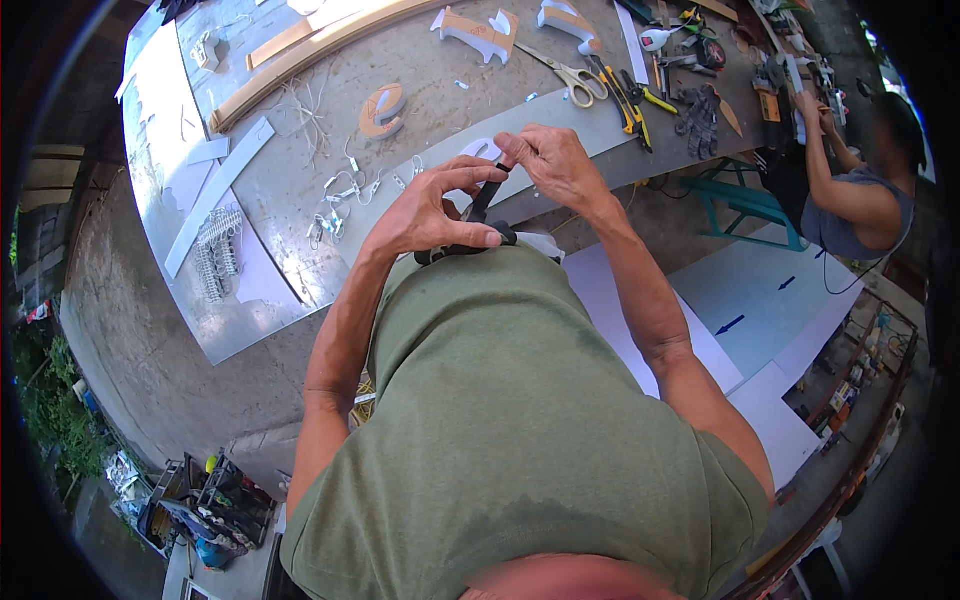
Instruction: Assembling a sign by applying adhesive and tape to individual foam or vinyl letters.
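A black strap (485,203) rises from a dark band or pouch (462,250) at the waist of my green shirt. My left hand (430,212) curls around it, fingertips on the strap's upper part and thumb pressed on the dark band. With fingers pinched together, my right hand (562,172) grips the strap's upper end. Just beyond, on the metal table (425,125), lies a white curved piece (478,150). A C-shaped letter (383,110) with a tan face sits farther left.
Scissors (572,80), a yellow-black cutter (622,98), a dark glove (698,122) and more letter shapes (478,35) lie on the table. Small wired modules (350,185) and white strips (215,205) are at left. A co-worker (850,185) works at right, near a teal stool (745,205).
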Action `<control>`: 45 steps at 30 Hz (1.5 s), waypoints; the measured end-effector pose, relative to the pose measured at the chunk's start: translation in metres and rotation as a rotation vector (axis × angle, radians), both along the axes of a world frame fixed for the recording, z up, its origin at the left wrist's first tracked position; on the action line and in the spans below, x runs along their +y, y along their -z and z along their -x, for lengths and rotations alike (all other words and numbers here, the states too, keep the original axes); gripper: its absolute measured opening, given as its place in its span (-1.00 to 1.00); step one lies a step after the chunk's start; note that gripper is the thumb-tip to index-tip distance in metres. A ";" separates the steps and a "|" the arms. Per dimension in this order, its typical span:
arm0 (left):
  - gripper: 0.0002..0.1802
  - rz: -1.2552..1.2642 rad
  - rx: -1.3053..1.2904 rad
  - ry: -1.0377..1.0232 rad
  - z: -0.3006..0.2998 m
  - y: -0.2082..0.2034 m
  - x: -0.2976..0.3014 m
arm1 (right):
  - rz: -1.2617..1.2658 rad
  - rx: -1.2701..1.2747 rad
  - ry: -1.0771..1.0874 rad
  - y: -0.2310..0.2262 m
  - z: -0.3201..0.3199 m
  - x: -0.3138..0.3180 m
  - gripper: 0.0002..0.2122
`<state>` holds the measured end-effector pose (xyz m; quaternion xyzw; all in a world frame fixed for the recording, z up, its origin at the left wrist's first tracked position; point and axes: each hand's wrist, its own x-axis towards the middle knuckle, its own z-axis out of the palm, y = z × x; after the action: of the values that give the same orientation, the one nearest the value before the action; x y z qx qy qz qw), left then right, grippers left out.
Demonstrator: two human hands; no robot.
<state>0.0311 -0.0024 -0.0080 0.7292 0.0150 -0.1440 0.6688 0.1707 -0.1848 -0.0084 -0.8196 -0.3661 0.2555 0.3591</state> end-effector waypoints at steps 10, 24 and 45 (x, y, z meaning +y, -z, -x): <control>-0.17 0.083 0.068 -0.033 0.008 -0.002 0.015 | 0.289 -0.756 0.247 0.149 -0.132 -0.071 -0.80; 0.17 0.125 0.041 -0.264 0.021 -0.010 0.049 | 0.127 0.272 0.222 0.091 -0.100 -0.052 -0.74; 0.35 0.097 -0.123 -0.128 0.017 -0.025 0.056 | -0.051 0.819 -0.093 -0.021 0.032 -0.081 -0.48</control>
<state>0.0144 0.0537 0.0166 0.7009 0.0134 -0.0563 0.7109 0.1391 -0.2657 0.0125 -0.6237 -0.2358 0.5674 0.4832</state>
